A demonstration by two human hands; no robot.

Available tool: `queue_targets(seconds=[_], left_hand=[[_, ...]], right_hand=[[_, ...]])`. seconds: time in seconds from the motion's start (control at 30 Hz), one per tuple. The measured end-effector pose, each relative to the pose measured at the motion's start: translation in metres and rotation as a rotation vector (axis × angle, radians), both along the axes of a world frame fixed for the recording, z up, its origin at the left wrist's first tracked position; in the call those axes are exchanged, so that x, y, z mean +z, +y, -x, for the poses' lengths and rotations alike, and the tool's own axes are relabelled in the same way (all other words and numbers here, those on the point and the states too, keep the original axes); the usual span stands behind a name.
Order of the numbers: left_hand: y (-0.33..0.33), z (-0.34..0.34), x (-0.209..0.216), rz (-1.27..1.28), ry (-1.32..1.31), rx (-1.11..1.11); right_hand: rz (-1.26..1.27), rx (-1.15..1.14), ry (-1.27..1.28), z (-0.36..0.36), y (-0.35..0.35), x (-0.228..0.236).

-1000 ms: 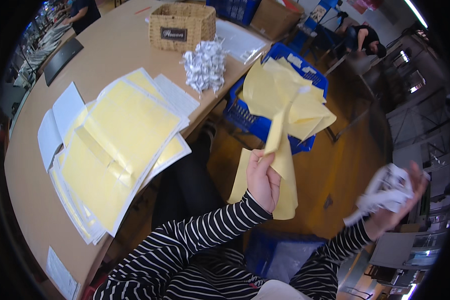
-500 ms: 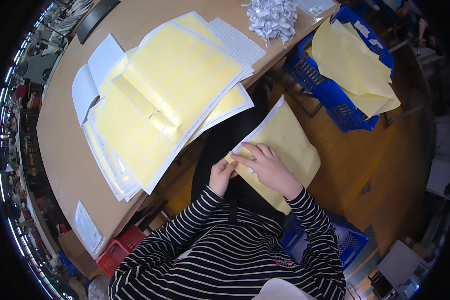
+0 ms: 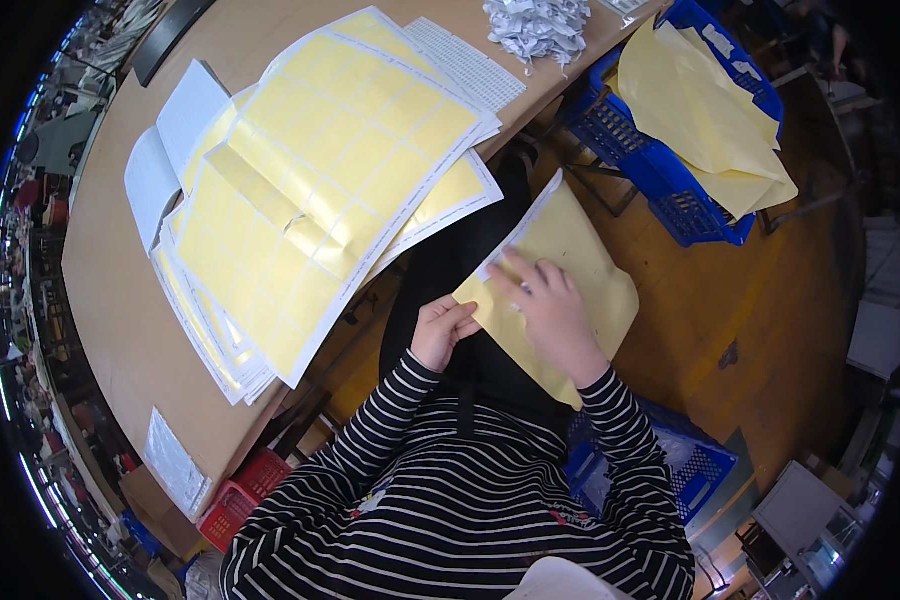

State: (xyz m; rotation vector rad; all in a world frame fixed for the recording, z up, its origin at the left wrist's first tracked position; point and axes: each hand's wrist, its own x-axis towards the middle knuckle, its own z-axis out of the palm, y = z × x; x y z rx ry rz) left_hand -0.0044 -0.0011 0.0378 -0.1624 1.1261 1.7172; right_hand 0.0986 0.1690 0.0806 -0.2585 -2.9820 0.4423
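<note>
Left hand (image 3: pixel 445 333): pinches a corner of the yellow paper (image 3: pixel 598 262)
Right hand (image 3: pixel 558 322): blurry, spread wide over it; can't tell if touching
Paper's place: partly over the legs (image 3: pixel 444 250)
Tabletop (image 3: pixel 110 320): big yellow sheets (image 3: pixel 340 130), piled up

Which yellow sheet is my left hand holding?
The sheet over your lap, its corner in your left hand; others lie on the table or in the blue basket.
</note>
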Motion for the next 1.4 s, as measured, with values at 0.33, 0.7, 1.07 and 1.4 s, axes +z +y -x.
queue_targets(seconds=[0.33,0.7,1.07,1.4], left_hand=[[-0.057,0.004,-0.014,0.127,-0.039,-0.014],[-0.115,0.003,-0.05,-0.08,-0.063,0.156],[-0.075,-0.003,-0.016,0.261,0.017,0.232],[-0.13,-0.003,-0.034,0.314,0.033,0.261]], right_hand=[[-0.313,-0.496,0.055,-0.059,0.137,0.041],[-0.428,-0.765,0.442,-0.101,0.147,0.077],[-0.012,0.071,-0.049,-0.03,0.011,-0.028],[-0.135,-0.46,0.227,-0.046,0.09,0.014]])
